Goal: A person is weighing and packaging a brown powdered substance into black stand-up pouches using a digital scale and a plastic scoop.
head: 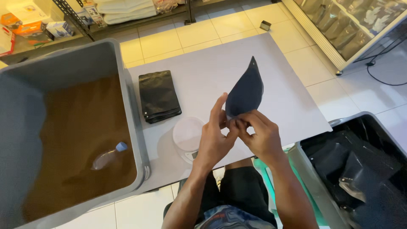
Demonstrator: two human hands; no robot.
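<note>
Black and flat, the pouch [246, 91] is held above the white table [203, 63], its long axis running from the hands toward one o'clock, pointed tip up and away. Left hand [215, 138] and right hand [263, 135] meet below it, both pinching its lower edge, forearms rising from six o'clock. A stack of black pouches [159, 96] lies at ten o'clock of the hands, beside a grey tub of brown powder [80, 127].

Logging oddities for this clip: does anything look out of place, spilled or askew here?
One thing: a clear plastic bottle with a blue cap lies on its side, half sunk in the brown powder filling the grey plastic tub. Nothing looks spilled; the stack of black pouches lies tidy.
</note>
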